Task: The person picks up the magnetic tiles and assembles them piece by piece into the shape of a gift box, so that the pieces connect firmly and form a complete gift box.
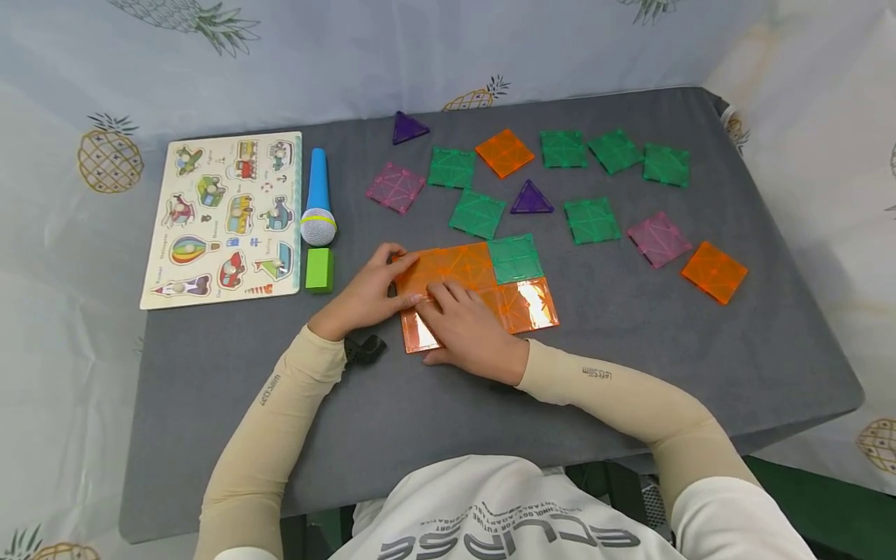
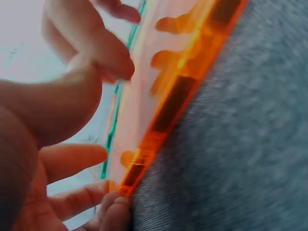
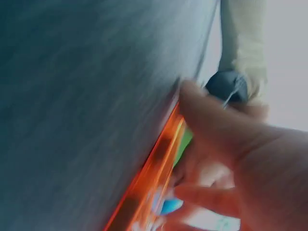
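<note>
A flat block of translucent orange magnetic tiles (image 1: 455, 263) lies on the table in front of the person, with a green magnetic tile (image 1: 516, 258) at its far right corner. My left hand (image 1: 367, 292) is at the block's left side, its fingertips along the edge and its thumb over the top. Across the near part of the block rests my right hand (image 1: 476, 334), fingers over the tiles and thumb at the near edge. The left wrist view shows the orange rim (image 2: 173, 101) low against the cloth, fingertips touching its end. The right palm hides some tile seams.
Several loose green tiles (image 1: 591, 220), pink tiles (image 1: 659, 239), orange tiles (image 1: 715, 271) and purple triangles (image 1: 532, 199) lie beyond and to the right. To the left are a wooden puzzle board (image 1: 224, 222), a toy microphone (image 1: 318, 194) and a green block (image 1: 319, 270).
</note>
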`<state>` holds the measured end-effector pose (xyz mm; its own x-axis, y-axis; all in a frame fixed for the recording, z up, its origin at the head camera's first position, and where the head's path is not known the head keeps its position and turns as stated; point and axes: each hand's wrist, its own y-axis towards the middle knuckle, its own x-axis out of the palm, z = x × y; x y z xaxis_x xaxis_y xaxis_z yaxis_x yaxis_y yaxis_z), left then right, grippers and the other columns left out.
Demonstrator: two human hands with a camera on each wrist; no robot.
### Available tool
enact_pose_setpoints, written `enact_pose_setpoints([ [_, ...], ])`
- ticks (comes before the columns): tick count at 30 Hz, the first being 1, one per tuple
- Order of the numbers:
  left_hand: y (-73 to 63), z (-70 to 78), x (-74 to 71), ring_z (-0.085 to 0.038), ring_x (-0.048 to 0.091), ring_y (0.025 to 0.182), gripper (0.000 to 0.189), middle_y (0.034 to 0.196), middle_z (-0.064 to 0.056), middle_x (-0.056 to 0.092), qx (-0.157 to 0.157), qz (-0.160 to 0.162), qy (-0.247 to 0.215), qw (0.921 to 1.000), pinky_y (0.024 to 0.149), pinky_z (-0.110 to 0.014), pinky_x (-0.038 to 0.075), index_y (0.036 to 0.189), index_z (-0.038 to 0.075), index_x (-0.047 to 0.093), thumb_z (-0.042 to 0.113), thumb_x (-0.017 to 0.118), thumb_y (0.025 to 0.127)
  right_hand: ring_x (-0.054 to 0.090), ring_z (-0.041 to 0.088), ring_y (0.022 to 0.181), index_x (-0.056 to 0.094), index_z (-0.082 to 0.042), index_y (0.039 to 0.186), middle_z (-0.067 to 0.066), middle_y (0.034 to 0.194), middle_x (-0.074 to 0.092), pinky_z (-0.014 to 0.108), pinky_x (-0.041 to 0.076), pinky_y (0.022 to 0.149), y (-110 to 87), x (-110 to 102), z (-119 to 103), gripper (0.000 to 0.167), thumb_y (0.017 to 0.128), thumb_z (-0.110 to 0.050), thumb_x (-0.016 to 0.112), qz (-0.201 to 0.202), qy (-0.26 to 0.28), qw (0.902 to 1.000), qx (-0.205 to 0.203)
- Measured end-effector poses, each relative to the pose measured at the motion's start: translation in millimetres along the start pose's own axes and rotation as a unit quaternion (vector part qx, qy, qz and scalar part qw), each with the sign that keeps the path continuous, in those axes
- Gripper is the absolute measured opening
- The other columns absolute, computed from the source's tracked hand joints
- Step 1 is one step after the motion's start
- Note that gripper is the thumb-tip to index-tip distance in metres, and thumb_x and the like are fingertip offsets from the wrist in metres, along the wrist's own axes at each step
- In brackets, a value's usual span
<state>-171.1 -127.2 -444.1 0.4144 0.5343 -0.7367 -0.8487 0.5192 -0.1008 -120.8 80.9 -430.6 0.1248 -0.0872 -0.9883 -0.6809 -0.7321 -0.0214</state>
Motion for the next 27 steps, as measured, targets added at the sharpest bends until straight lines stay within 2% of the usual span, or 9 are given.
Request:
enact_pose_setpoints([
  [3,-3.5,3.3,0.4,-0.038,0.032,0.128,0.084,0.147,-0.021,0.025,-0.002,-0.029,0.003,0.9996,0.105,-0.052,0.035,0.148,0.003,0.034,0.036,0.075,0.083,0.045,0.032,0.12,0.052,-0.012,0.136,0.014,0.134,0.047,0.048,0.045,0.095,-11.9,-6,15,0.072,0.08,-0.053,0.071,0.008,0.028,0.9992,0.025],
  [8,-6.8,13.5,3.5,-0.039,0.027,0.121,0.107,0.156,-0.02,0.009,-0.013,-0.069,0.054,0.9961,0.103,-0.054,0.031,0.153,0.011,0.025,0.05,0.081,0.07,0.047,0.037,0.117,0.059,-0.008,0.126,0.019,0.129,0.052,0.052,0.044,0.093,-37.6,-20,50,0.055,0.086,-0.043,0.07,0.047,0.053,0.9931,0.094],
  [10,-6.2,16.7,4.5,-0.038,0.027,0.118,0.11,0.157,-0.019,0.007,-0.022,-0.072,0.07,0.9947,0.102,-0.054,0.028,0.153,0.013,0.024,0.051,0.082,0.068,0.047,0.039,0.117,0.06,-0.007,0.125,0.02,0.129,0.051,0.054,0.042,0.094,-47.2,-27,65,0.053,0.085,-0.04,0.071,0.056,0.061,0.9891,0.122],
  [13,-5.1,17.9,5.3,-0.036,0.027,0.117,0.107,0.158,-0.017,0.005,-0.033,-0.073,0.068,0.9944,0.102,-0.052,0.026,0.154,0.015,0.025,0.048,0.082,0.07,0.045,0.041,0.118,0.059,-0.003,0.127,0.022,0.129,0.05,0.057,0.04,0.096,-59.4,-37,91,0.054,0.086,-0.037,0.071,0.064,0.074,0.982,0.162],
  [17,-4.6,16.1,5.5,-0.036,0.027,0.115,0.1,0.159,-0.016,0.005,-0.032,-0.068,0.063,0.9952,0.101,-0.05,0.027,0.153,0.014,0.026,0.046,0.08,0.074,0.042,0.045,0.119,0.054,0.001,0.131,0.027,0.131,0.047,0.06,0.036,0.098,-67.3,-48,136,0.055,0.09,-0.034,0.067,0.067,0.108,0.964,0.234],
  [22,-4.0,14.5,6.4,-0.035,0.027,0.115,0.096,0.159,-0.015,0.005,-0.038,-0.066,0.062,0.9951,0.099,-0.048,0.028,0.153,0.015,0.027,0.044,0.078,0.077,0.029,0.054,0.127,0.037,0.004,0.143,0.036,0.139,0.035,0.064,0.023,0.106,-68.3,-47,193,0.07,0.094,-0.041,0.057,0.035,0.121,0.9298,0.346],
  [25,-3.9,14.0,7.4,-0.035,0.028,0.115,0.096,0.159,-0.015,0.005,-0.036,-0.068,0.061,0.9952,0.099,-0.049,0.028,0.153,0.014,0.028,0.044,0.078,0.077,0.023,0.058,0.129,0.026,0.004,0.148,0.039,0.143,0.027,0.068,0.017,0.106,-69.2,-44,211,0.082,0.093,-0.051,0.053,-0.006,0.115,0.9127,0.392],
  [27,-3.5,13.5,8.1,-0.035,0.028,0.114,0.096,0.159,-0.015,0.005,-0.034,-0.067,0.062,0.9952,0.101,-0.049,0.027,0.153,0.014,0.027,0.044,0.077,0.078,0.022,0.059,0.129,0.023,0.003,0.149,0.04,0.143,0.025,0.07,0.016,0.105,-69.8,-42,216,0.087,0.092,-0.056,0.052,-0.025,0.114,0.9063,0.406],
])
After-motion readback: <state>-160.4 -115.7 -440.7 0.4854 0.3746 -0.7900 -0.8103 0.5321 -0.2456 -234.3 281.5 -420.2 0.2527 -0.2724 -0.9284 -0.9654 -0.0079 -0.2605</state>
